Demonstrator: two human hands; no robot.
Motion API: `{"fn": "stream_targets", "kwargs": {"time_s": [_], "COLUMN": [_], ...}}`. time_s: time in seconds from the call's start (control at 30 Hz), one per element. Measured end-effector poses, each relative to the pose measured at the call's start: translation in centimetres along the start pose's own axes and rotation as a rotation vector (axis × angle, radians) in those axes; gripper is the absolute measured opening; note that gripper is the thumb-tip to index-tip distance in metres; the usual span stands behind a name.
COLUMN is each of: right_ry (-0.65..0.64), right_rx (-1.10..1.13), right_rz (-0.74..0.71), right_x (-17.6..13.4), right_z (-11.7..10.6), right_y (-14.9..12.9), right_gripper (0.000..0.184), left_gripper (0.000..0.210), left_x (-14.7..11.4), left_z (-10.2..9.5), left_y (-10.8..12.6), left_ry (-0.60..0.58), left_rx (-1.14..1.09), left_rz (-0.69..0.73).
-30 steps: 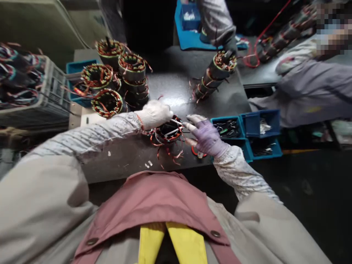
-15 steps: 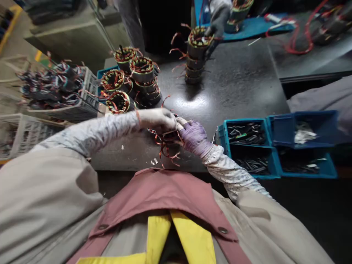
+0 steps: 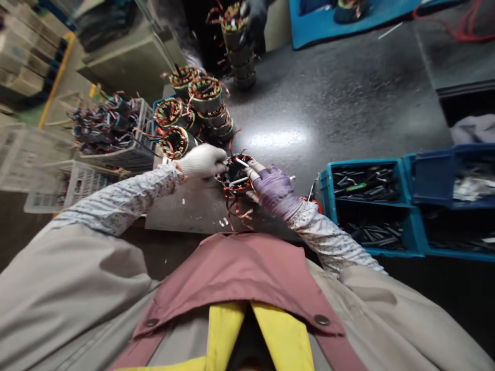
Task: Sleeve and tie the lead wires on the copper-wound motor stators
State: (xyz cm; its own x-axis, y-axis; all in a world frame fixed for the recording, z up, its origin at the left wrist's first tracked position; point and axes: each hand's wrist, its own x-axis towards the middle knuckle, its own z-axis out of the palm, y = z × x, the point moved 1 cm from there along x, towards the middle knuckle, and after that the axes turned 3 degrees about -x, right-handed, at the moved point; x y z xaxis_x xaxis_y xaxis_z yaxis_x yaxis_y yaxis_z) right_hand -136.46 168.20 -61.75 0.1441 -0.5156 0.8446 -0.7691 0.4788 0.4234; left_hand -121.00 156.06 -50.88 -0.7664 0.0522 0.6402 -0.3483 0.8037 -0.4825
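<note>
A wire-wound motor stator [image 3: 234, 191] stands on the bench in front of me, its ring opening upward and red-orange leads hanging from its near side. My left hand [image 3: 204, 161], in a white glove, is at the ring's left rim with its fingers pinched together; what they hold, if anything, is too small to make out. Purple wrapping covers my right hand [image 3: 273, 190], which lies at the right rim with its fingers closed round a thin white stick [image 3: 240, 181]. A second white piece [image 3: 242, 163] shows at its fingertips, above the ring.
Stacked stators [image 3: 204, 95] stand at the back left, beside a crate [image 3: 145, 123] of wired parts. A co-worker's dark-gloved hand [image 3: 255, 20] grips another stator stack [image 3: 237, 51]. Blue bins [image 3: 328, 190] of dark pieces sit to the right. White scraps [image 3: 223, 222] lie near the front edge.
My left hand has drawn away leftward from my right hand, uncovering the stator's ring and the white sticks. The co-worker's stack has moved left and farther off. The view has shifted.
</note>
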Motion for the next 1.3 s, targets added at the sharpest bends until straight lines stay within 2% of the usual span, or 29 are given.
{"fn": "stream_targets", "kwargs": {"time_s": [0.07, 0.1, 0.2, 0.27, 0.33, 0.5, 0.57, 0.63, 0.7, 0.77, 0.83, 0.9, 0.97, 1.03, 1.13, 1.23, 1.3], "right_ry": [0.012, 0.018, 0.025, 0.019, 0.020, 0.036, 0.040, 0.051, 0.054, 0.047, 0.043, 0.043, 0.045, 0.057, 0.076, 0.070, 0.063], "right_rx": [0.013, 0.019, 0.025, 0.026, 0.031, 0.049, 0.056, 0.064, 0.071, 0.075, 0.076, 0.074, 0.070, 0.065, 0.067, 0.078, 0.085], "right_rz": [-0.001, -0.001, -0.002, -0.006, -0.014, -0.040, -0.047, -0.058, -0.070, -0.072, -0.071, -0.070, -0.068, -0.068, -0.073, -0.066, -0.063], "right_x": [0.0, 0.0, 0.1, 0.1, 0.0, -0.1, -0.1, 0.0, -0.1, -0.1, -0.1, -0.1, -0.1, -0.1, -0.1, -0.1, -0.2], "right_z": [0.2, 0.2, 0.1, 0.1, 0.0, 0.3, 0.4, 0.5, 0.6, 0.6, 0.5, 0.5, 0.5, 0.5, 0.5, 0.4, 0.3], "right_y": [0.0, -0.1, -0.1, -0.1, -0.1, 0.0, 0.0, 0.1, 0.1, 0.1, 0.1, 0.0, 0.0, 0.0, 0.0, 0.0, -0.1], "right_gripper": [0.063, 0.063, 0.064, 0.064, 0.064, 0.063, 0.062, 0.062, 0.062, 0.060, 0.060, 0.059, 0.058, 0.058, 0.057, 0.057, 0.058], "left_gripper": [0.028, 0.030, 0.034, 0.031, 0.029, 0.038, 0.042, 0.042, 0.039, 0.037, 0.040, 0.044, 0.047, 0.048, 0.044, 0.043, 0.045], "left_x": [-0.7, -1.1, -1.9, -1.9, -1.7, -1.6, -1.8, -2.0, -2.0, -1.9, -2.0, -2.2, -2.3, -2.4, -2.2, -1.9, -1.8], "left_z": [-0.2, -0.2, 0.4, 0.7, 0.6, -0.1, 0.1, 0.5, 0.7, 0.2, -0.5, -1.2, -1.1, -0.5, 0.5, 0.9, 0.9], "left_y": [-0.4, -0.1, 2.4, 4.1, 4.7, 2.3, 2.3, 3.4, 4.6, 4.7, 3.8, 2.6, 2.4, 3.3, 5.5, 5.8, 4.6], "left_ry": [0.071, 0.055, -0.099, -0.166, -0.190, 0.066, -0.006, -0.146, -0.232, -0.196, -0.059, 0.059, 0.005, -0.131, -0.260, -0.259, -0.165], "left_rx": [-0.101, -0.126, -0.017, 0.115, 0.173, -0.120, -0.128, 0.013, 0.169, 0.212, 0.169, 0.086, 0.040, 0.081, 0.241, 0.256, 0.135], "left_rz": [-0.002, 0.046, 0.144, 0.104, 0.060, -0.057, -0.018, 0.035, 0.035, -0.023, -0.100, -0.110, -0.027, 0.038, -0.010, -0.094, -0.140]}}
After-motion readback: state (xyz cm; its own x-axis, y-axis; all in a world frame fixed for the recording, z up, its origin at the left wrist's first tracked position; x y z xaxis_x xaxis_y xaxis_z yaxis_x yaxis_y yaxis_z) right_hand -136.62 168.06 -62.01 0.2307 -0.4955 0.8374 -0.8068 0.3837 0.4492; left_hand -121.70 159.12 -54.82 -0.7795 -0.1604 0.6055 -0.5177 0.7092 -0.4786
